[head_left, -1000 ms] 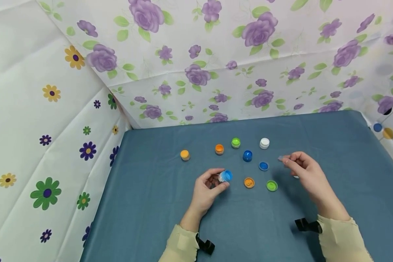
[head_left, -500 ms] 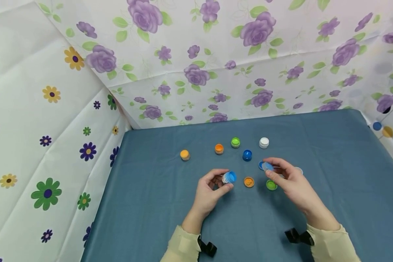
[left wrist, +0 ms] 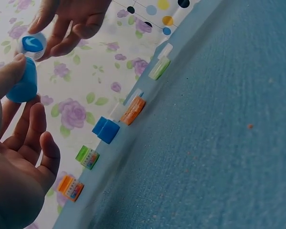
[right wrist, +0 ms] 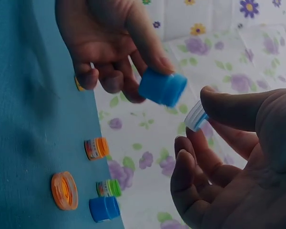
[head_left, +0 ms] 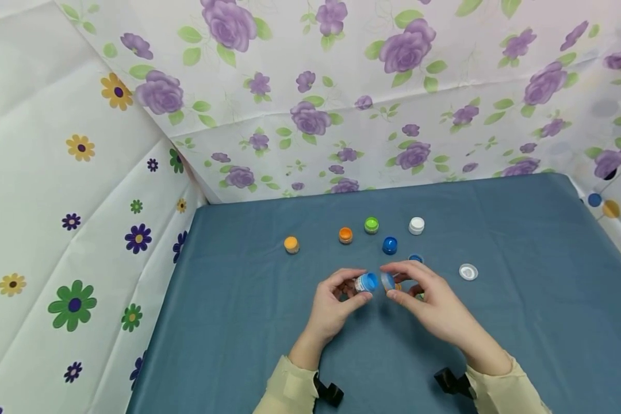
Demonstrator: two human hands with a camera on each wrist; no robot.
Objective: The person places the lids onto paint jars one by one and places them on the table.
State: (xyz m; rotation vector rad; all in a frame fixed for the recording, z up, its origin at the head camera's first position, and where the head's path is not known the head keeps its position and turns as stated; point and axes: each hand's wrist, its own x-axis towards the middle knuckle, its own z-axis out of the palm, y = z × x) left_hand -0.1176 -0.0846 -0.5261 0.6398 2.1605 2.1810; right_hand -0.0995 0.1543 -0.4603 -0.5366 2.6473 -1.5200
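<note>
My left hand (head_left: 325, 307) grips a small light blue paint jar (head_left: 366, 282) between thumb and fingers, tilted so that its open mouth faces right. Just across from that mouth, my right hand (head_left: 440, 302) pinches a clear round lid (head_left: 387, 281) on edge, its inner side towards the jar. Blue paint smears the lid (left wrist: 32, 44) in the left wrist view. A narrow gap separates jar (right wrist: 162, 87) and lid (right wrist: 196, 116) in the right wrist view. Both are held above the blue-grey tablecloth (head_left: 238, 322).
Behind my hands stand several paint jars: yellow-orange (head_left: 291, 245), orange (head_left: 345, 235), green (head_left: 371, 225), dark blue (head_left: 390, 246) and white (head_left: 416, 226). A white lid (head_left: 468, 272) lies at right. My right hand partly covers the blue lid (head_left: 416, 259), orange lid (right wrist: 64, 191) and green lid (left wrist: 159, 68).
My right hand has carried the clear lid leftward from the right side to the jar's mouth, uncovering the white lid. My left hand has shifted slightly right with the jar.
</note>
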